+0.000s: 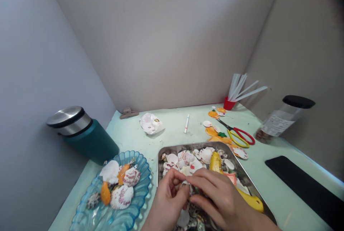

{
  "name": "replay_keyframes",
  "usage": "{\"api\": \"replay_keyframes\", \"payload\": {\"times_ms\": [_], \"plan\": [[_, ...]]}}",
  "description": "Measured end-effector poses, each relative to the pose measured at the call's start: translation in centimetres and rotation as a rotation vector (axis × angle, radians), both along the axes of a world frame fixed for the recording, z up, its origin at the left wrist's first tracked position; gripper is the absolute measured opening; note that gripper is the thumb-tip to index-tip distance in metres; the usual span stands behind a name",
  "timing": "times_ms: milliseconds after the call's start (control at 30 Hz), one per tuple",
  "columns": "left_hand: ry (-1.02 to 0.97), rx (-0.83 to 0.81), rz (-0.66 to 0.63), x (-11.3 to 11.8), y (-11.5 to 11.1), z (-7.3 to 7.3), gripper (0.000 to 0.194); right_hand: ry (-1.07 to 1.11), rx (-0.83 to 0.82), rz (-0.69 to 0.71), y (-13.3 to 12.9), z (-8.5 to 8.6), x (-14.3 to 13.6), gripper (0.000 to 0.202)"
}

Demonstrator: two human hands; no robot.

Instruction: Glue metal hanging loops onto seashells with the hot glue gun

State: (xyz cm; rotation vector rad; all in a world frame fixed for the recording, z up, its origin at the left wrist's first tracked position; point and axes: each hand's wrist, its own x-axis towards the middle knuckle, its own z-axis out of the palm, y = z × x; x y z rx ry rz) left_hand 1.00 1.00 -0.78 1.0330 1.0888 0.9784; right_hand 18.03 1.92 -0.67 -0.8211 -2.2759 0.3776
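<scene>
At six o'clock in our view, over the shell tray [163, 149] cut off below, our left hand [167, 198] pinches its grip on a small, mostly hidden piece [185, 183]; our right hand's [219, 197] grip we cannot tell. Seven: cropped blue dish [146, 173]. Four: scissors [241, 136].

Both hands [189, 197] together over shell tray [257, 188], held piece unclear.

The single head view looks forward and down from the near side of the metal tray [188, 147], close above the hands [197, 195].
</scene>
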Motion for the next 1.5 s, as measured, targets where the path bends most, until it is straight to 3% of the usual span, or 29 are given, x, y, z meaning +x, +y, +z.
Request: {"api": "replay_keyframes", "payload": {"times_ms": [467,1033,1267,1500], "plan": [[-0.032,0.058,-0.022,-0.3,0.0,-0.7,0.021,0.002,0.008,-0.052,-0.1,-0.4,0.1,0.034],[-0.180,0.005,-0.047,-0.3,-0.2,0.0,0.030,0.062,0.042,-0.082,0.0,-0.2,0.1,0.027],[-0.226,0.030,-0.063,-0.4,-0.3,-0.6,0.033,0.099,0.003,-0.062,0.3,0.1,0.3,0.018],[-0.218,0.028,-0.107,-0.9,-0.1,-1.3,0.034,0.127,-0.006,-0.065,0.1,-0.2,0.2,0.023]]}}
